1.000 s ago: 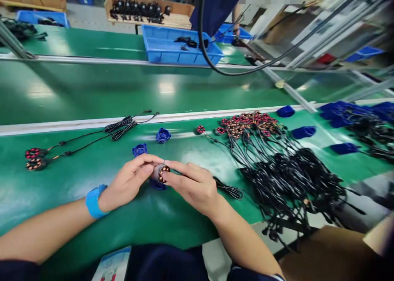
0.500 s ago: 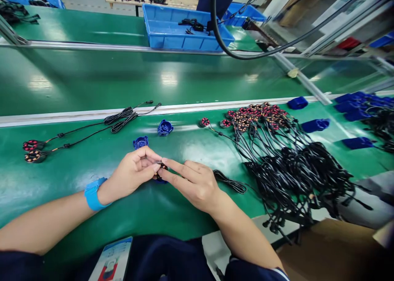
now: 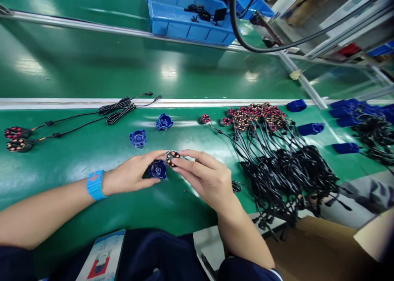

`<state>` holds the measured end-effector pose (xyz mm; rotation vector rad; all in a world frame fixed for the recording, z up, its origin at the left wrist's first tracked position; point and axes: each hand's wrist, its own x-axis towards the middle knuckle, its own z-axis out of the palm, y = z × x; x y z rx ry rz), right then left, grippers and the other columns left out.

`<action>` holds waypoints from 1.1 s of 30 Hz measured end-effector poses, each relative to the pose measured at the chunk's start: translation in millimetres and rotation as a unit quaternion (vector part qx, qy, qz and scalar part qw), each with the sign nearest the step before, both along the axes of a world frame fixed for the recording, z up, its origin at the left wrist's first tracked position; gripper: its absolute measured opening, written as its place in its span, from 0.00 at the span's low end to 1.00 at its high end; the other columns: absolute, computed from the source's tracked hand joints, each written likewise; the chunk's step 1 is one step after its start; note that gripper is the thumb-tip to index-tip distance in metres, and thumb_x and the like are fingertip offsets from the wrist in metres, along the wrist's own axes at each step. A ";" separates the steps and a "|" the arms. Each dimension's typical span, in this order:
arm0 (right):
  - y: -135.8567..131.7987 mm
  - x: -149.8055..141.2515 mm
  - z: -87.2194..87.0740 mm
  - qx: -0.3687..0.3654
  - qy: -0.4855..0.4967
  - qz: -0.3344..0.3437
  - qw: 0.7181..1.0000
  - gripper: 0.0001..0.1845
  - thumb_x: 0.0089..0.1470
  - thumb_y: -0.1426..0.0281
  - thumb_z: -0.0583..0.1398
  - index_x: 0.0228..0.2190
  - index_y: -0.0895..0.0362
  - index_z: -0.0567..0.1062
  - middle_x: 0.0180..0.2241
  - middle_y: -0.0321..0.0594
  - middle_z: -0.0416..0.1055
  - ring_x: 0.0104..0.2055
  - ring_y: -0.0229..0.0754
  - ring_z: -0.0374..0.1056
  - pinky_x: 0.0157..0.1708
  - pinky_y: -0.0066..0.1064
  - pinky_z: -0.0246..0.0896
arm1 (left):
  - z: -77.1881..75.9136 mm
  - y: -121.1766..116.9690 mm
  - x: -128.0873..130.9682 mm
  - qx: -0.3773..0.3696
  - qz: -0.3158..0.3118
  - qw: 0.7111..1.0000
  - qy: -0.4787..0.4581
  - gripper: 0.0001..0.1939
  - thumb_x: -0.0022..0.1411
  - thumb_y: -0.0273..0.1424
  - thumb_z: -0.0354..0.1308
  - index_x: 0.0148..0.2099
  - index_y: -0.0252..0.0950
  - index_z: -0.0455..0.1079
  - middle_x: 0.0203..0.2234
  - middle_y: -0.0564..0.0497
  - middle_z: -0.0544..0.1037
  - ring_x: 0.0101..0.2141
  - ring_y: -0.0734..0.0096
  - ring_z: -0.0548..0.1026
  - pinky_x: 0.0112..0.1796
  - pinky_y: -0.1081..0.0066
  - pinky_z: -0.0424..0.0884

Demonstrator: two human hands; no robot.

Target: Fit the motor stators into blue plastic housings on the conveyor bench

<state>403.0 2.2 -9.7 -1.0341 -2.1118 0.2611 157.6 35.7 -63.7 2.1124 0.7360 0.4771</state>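
Observation:
My right hand [image 3: 207,176] pinches a round motor stator [image 3: 172,158] with copper coils. It is tilted, its coil face turned towards me, just above and to the right of a blue plastic motor housing [image 3: 158,170]. My left hand [image 3: 132,172] curls round the housing's left side, thumb below and fingers above, with its fingertips reaching the stator's edge. The housing's hollow side faces up. Two more blue housings, one nearer [image 3: 138,138] and one farther [image 3: 164,122], lie beyond my hands. Part of a coiled black cable [image 3: 236,186] shows behind my right hand.
At left lie two stators [image 3: 19,145] with black cables [image 3: 118,110]. A big heap of stators [image 3: 257,116] and bundled cables [image 3: 286,174] covers the right side. Blue-wrapped pieces [image 3: 310,128] lie farther right. A blue bin [image 3: 191,28] stands beyond the rail; a black hose [image 3: 246,47] hangs in front.
The stator has come up and tilted away from the housing in my right hand, so the housing's inside shows. My left hand has opened from a pinch to a wider hold. The view has shifted slightly.

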 end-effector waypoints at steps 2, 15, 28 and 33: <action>-1.3 -4.1 -4.2 -0.012 -0.012 0.017 1.000 0.11 0.59 0.77 0.67 0.45 0.60 0.81 0.46 0.47 0.78 0.41 0.40 0.75 0.42 0.32 0.75 | -3.7 0.5 1.3 0.033 0.027 0.999 0.004 0.41 0.64 0.39 0.66 0.71 0.45 0.48 0.63 0.44 0.68 0.60 0.57 0.72 0.59 0.58 0.71; -7.2 -20.4 -25.4 -0.040 -0.063 0.025 0.997 0.07 0.62 0.75 0.65 0.42 0.60 0.81 0.43 0.45 0.79 0.40 0.42 0.77 0.39 0.34 0.77 | 3.7 8.1 -6.0 -0.008 0.050 0.998 -0.037 0.42 0.59 0.33 0.71 0.68 0.46 0.52 0.52 0.53 0.77 0.48 0.70 0.78 0.52 0.69 0.73; 0.4 -12.9 -21.5 -0.071 -0.108 0.059 0.990 0.07 0.63 0.73 0.64 0.43 0.57 0.81 0.50 0.42 0.78 0.37 0.41 0.75 0.37 0.35 0.75 | -1.8 7.3 -4.3 -0.008 0.083 0.995 -0.058 0.39 0.54 0.39 0.74 0.61 0.43 0.57 0.49 0.51 0.78 0.44 0.69 0.80 0.45 0.70 0.77; 1.1 2.0 -8.4 -0.176 -0.194 0.048 0.964 0.23 0.62 0.68 0.66 0.57 0.57 0.71 0.54 0.46 0.74 0.51 0.50 0.72 0.49 0.43 0.73 | -1.9 7.9 -5.0 0.102 0.062 0.992 -0.036 0.24 0.61 0.40 0.69 0.54 0.38 0.67 0.49 0.48 0.79 0.46 0.66 0.80 0.47 0.69 0.77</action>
